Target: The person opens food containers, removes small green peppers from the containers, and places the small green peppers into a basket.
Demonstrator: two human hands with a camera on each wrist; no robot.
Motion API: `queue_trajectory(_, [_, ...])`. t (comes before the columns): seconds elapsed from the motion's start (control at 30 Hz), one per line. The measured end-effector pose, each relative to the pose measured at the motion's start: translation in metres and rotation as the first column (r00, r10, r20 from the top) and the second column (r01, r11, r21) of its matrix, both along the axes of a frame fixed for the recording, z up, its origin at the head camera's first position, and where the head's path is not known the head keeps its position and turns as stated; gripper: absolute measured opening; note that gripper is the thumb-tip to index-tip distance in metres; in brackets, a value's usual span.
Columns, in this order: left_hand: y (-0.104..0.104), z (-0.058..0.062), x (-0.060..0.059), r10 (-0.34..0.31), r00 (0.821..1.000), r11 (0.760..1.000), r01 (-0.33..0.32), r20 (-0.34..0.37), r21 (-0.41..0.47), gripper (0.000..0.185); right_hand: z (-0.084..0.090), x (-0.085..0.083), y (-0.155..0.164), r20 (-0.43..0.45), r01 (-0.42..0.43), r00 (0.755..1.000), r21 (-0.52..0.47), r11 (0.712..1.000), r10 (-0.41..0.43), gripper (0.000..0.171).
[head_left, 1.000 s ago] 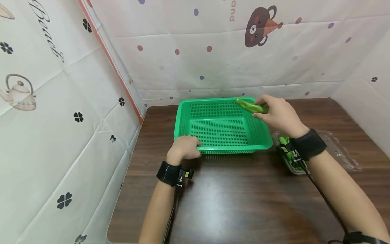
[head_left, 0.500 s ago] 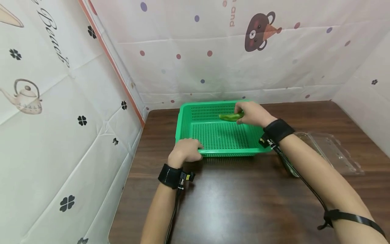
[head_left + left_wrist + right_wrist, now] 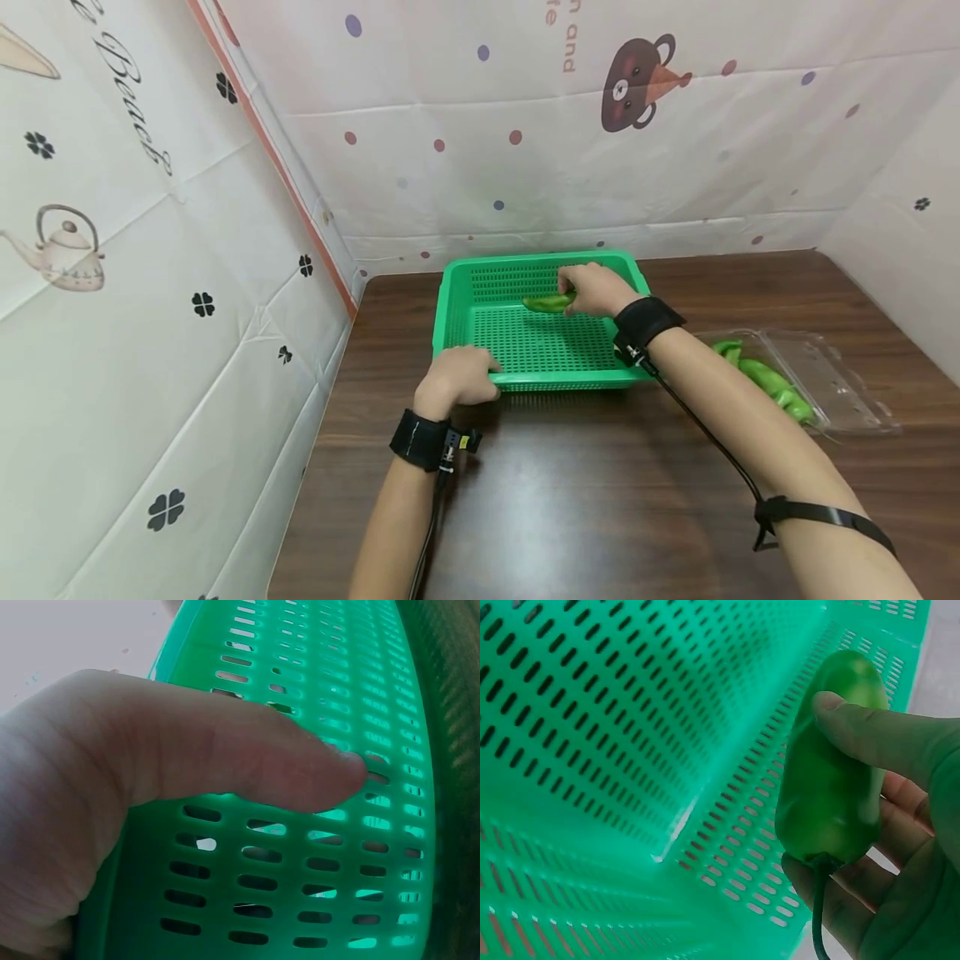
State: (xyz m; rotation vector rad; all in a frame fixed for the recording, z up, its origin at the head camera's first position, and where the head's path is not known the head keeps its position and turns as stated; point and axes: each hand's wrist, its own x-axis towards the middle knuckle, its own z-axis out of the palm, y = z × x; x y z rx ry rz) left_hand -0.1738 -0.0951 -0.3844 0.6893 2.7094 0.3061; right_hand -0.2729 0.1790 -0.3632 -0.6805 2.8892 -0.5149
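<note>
Now glossy green pepper (image 3: 830, 765) w/ stem in R hand (image 3: 596, 290), L hand (image 3: 453, 379) gripping basket (image 3: 480, 275) rim.

We saw a basket (image 3: 457, 312) of glossy green plastic, its walls and floor pierced with slots. The pepper (image 3: 547, 302) inside it had smooth, waxy skin. Beside the basket, a clear plastic box (image 3: 847, 392) shone, and the table (image 3: 585, 492) under both looked like dark, polished wood.
</note>
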Motion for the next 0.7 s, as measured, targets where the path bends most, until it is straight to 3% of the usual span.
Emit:
queue_trajectory(0.4, [0.0,-0.001,-0.001,-0.007,1.0,1.0,0.007,-0.007,-0.02,0.046,-0.026,-0.016,0.011,0.005,0.051,0.999,-0.026,0.998,-0.051,0.034])
queue_trajectory(0.7, [0.002,0.0,-0.001,-0.01,1.0,0.999,0.01,-0.012,-0.033,0.045,-0.037,-0.019,0.018,0.06,0.068,0.996,-0.038,0.997,-0.066,0.033])
